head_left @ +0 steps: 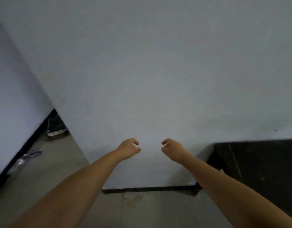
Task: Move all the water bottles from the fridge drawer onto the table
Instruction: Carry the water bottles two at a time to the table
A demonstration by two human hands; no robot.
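We see 2 bare arms stretched forward toward a pale wall point(158, 63), and neither hand carries anything. Our left hand point(129, 148) sits just at 9 o'clock of frame centre-bottom, fingers loosely curled around nothing; our right hand point(170, 149) mirrors it at 3 o'clock of the left, also loosely curled and empty, so each grip is slack and open. No fridge drawer shows anywhere, and we cannot find it in this view. At 8 o'clock, low on the floor point(51, 170) along a dark skirting strip, lies a clear plastic item that may be a water bottle point(22, 159), though blur keeps us from being sure. At 4 o'clock a dark block point(257, 165) juts from the wall; it could be the worktop's edge, but we cannot tell. We judge the step in hand as a passage between places, with hands free, either heading to fetch a bottle or coming away from setting 1 down. The next move calls for turning the head until the drawer comes into view, then reaching in with 1 hand wrapped around a bottle's body.
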